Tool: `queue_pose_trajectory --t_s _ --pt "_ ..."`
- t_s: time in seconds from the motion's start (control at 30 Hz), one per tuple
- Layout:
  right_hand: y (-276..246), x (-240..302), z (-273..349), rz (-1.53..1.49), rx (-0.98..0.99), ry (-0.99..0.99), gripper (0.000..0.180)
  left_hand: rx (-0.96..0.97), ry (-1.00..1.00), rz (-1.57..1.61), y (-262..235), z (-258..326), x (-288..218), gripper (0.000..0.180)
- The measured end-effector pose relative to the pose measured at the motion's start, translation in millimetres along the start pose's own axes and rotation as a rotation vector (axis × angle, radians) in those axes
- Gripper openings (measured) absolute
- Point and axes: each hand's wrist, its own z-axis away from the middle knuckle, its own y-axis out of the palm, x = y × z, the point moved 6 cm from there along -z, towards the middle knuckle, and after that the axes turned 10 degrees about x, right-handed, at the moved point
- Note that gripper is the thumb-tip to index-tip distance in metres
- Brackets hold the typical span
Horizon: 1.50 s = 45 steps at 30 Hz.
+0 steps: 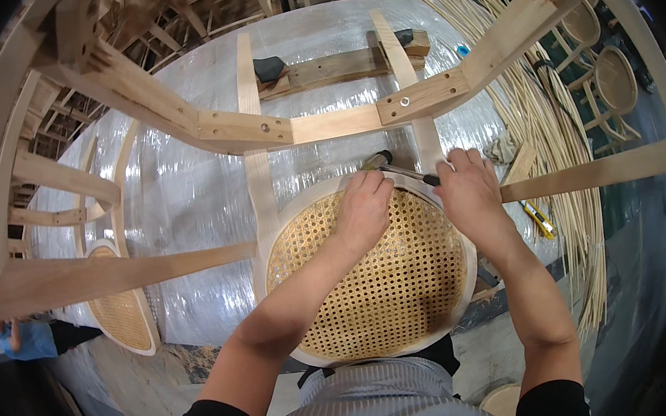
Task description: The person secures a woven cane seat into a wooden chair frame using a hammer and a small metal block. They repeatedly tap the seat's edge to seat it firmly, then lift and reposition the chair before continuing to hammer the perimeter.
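Observation:
A round woven cane panel in a pale wooden frame (466, 281), part of a chair, lies in front of me. My left hand (365, 209) rests over its far edge with fingers pinched together at the frame; what they hold, if anything, is too small to make out. My right hand (469, 191) is closed around the black grip of a hammer (407, 172) at the panel's far right. The hammer's metal shaft points left, its head just beyond my left fingertips. Pale wooden chair legs (259, 177) and a curved wooden rail (333, 126) stand beyond the panel.
Plastic film covers the worktable (203, 220). A padded wooden support block (330, 73) lies under the far legs. On the right are a yellow utility knife (539, 220) and a long bundle of cane strips (579, 232). Another cane-panelled chair (126, 318) stands left; a person (30, 339) is beyond.

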Motion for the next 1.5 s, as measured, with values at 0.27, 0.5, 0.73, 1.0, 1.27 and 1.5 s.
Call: queue_pose_trajectory --t_s 0.27,0.5,0.73,1.0,1.27,1.5 --pt "63 37 3 -0.176 -0.276 -0.027 0.036 -0.016 -0.001 0.013 0 4 -5 0.034" --pt "81 33 -5 -0.209 -0.401 0.024 0.034 -0.102 0.004 0.059 4 1 -7 0.031" --pt "82 33 -3 -0.241 -0.434 0.049 0.037 -0.140 0.005 0.075 11 -2 -4 0.027" --pt "87 32 2 -0.264 -0.398 0.050 0.047 -0.178 0.057 0.087 12 -1 -2 0.030" --pt "88 37 9 -0.289 -0.440 0.022 0.054 -0.053 0.066 -0.019 15 7 -8 0.033" --pt "87 32 12 -0.308 -0.394 0.034 0.050 0.026 0.059 -0.122 16 11 -20 0.048"
